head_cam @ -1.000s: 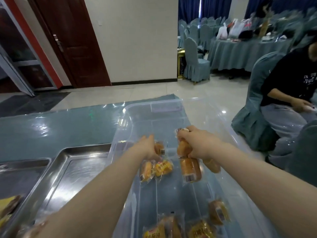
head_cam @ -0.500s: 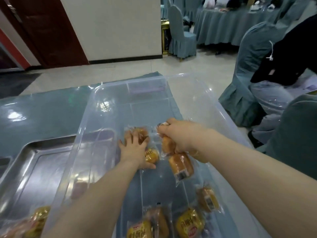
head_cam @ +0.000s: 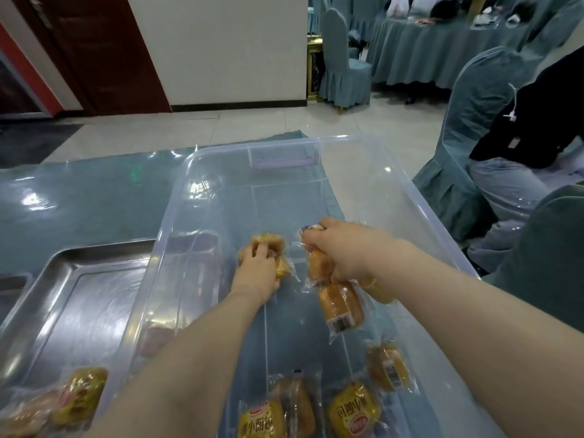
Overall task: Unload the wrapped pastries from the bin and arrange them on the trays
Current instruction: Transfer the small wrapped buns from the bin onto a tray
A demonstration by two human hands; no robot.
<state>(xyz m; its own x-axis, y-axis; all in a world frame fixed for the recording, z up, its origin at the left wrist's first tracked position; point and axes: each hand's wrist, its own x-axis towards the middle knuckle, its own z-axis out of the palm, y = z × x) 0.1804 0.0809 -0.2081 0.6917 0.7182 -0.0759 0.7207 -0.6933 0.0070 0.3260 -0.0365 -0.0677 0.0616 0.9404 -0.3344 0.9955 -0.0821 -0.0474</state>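
A clear plastic bin (head_cam: 164,235) sits on the table in front of me. Inside it, my left hand (head_cam: 257,270) grips a cluster of wrapped pastries (head_cam: 268,243) on the bin's floor. My right hand (head_cam: 339,248) holds a bunch of wrapped pastries (head_cam: 341,306) by their wrappers, and they hang just above the floor. Several more wrapped pastries (head_cam: 354,410) lie loose at the near end of the bin. Left of the bin is a steel tray (head_cam: 72,292) with wrapped pastries (head_cam: 79,393) at its near end.
A second steel tray's edge (head_cam: 12,286) shows at the far left. The table has a glossy teal cover (head_cam: 79,200). A seated person in dark clothes (head_cam: 534,128) is on a covered chair to the right. Behind are more covered chairs and a draped table (head_cam: 420,52).
My left hand has reached further into the bin and closed its fingers over the pastries on the floor. My right hand has kept its bunch and stayed nearly still.
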